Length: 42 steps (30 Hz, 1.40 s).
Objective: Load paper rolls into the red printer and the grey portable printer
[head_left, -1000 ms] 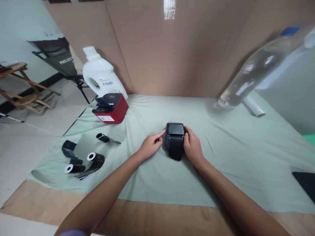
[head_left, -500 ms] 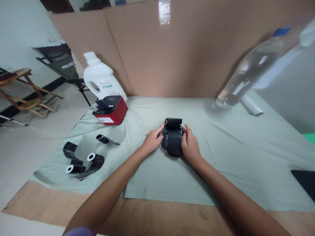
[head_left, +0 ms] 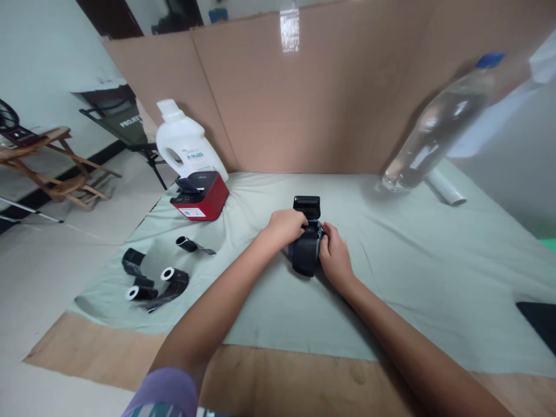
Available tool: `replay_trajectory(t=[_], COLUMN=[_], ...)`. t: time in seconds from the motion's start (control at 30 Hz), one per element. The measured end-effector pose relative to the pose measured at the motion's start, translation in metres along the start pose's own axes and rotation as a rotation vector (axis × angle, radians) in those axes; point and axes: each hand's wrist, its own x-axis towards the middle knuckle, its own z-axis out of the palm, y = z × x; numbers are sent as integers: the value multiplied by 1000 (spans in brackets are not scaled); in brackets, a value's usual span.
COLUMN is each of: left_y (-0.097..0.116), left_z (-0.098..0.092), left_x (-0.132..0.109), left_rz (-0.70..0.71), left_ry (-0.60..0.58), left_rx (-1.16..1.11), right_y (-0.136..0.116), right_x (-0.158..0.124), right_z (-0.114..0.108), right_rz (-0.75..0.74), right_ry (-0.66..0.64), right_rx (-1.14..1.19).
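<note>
A small dark device (head_left: 306, 255) with a raised black flap (head_left: 307, 206) and a black strip over its front lies on the green cloth. My left hand (head_left: 287, 226) reaches over its upper left part, fingers bent down at the base of the flap; what its fingertips pinch, if anything, is hidden. On the right side, my right hand (head_left: 336, 252) grips the device's edge, thumb near the top. The underside of the device is out of sight.
Loose black rolls (head_left: 174, 275) lie at the left. Behind them stand a red and black box (head_left: 202, 197) and a white jug (head_left: 186, 142). A clear bottle (head_left: 438, 127) and a silvery tube (head_left: 447, 188) are at the back right, before a cardboard wall (head_left: 304, 116).
My left hand has moved from the device's left side up and over its top. The flap appears raised more upright. My right hand has stayed in place. The view has shifted slightly.
</note>
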Motion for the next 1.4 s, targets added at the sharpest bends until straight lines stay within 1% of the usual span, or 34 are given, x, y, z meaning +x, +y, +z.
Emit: replay_trajectory(t=[0.1, 0.17, 0.23, 0.3, 0.37, 0.43, 0.47, 0.53, 0.57, 0.63, 0.7, 0.73, 0.83, 0.93, 1.0, 1.07, 1.1, 1.17, 1.3, 1.4], left_y=[18, 26, 29, 26, 19, 8, 1, -12, -18, -28, -36, -39, -48, -59, -66, -71, -72, -73, -72, -82], left_z=[-7, -9, -12, -18, -27, -35, -36, -33, -28, -12, 10, 22, 57, 87, 100, 105, 103, 93, 54, 23], left_x=[17, 22, 22, 15, 1, -22, -37, -71, -90, -127, -162, -178, -222, -258, -276, -288, -291, -294, -289, -282], left_rz=[-21, -20, -11, -4, -7, -34, -60, -117, -142, -164, -230, -264, -382, -588, -748, -842, -861, -868, -908, -966], left_ry=[-60, -75, -70, -54, -18, 78, 145, 278, 327, 376, 398, 407, 483, 645, 745, 787, 796, 808, 816, 847], left_rx=[50, 70, 75, 74, 74, 17, -46, -257, -391, -690, -927, -1007, -1130, -1196, -1251, -1235, -1183, -1006, -653, -464], right_y=[0, -1, -2, -2, -2, -1, 0, 0, 0, 0, -1, -1, -1, 0, 1, 1, 1, 2, 1, -1], right_x=[0, 0, 0, 1, 1, 1, 2, 2, 2, 3, 3, 3, 4, 4, 4, 4, 4, 4, 4, 4], right_z=[0, -1, -1, -2, -2, -2, -2, -2, -2, -3, -3, -3, -3, -3, -3, -3, -3, -3, -4, -6], right_rz=[-6, -7, -5, -8, -13, -10, -2, 12, 16, 15, 14, 17, 30, 35, 28, 23, 25, 31, 26, 24], right_ry=[-2, -4, -4, -7, -10, -9, -8, -5, -7, -9, -11, -13, -25, -35, -34, -33, -32, -30, -29, -34], right_rx=[3, 3, -4, -7, -2, 5, 4, -8, -13, -12, 1, 5, 3, 6, 6, 1, -4, -14, -25, -45])
